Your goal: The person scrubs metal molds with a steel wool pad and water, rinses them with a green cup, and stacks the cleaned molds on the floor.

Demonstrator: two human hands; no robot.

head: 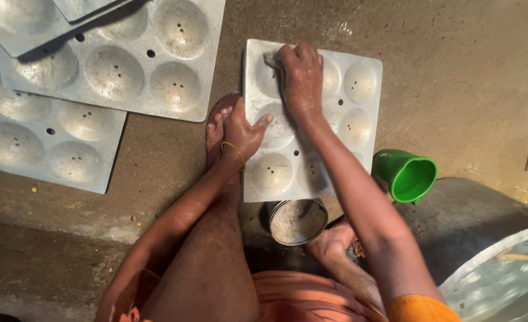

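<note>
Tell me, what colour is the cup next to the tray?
Bright green. The cup lies tipped on its side right of the tray, clearest in the head view.

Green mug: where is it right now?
Head view, right of centre: the green mug lies tipped on the floor beside the metal mould tray, just right of the right forearm.

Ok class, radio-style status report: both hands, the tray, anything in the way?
Right hand scrubbing metal mould tray with a pad. Left hand steadying its edge. Green mug, small bowl beside it.

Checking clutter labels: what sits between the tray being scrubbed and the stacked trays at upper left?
In the head view, only bare wet floor and a sandalled foot lie between the scrubbed tray and the stacked trays.
</note>
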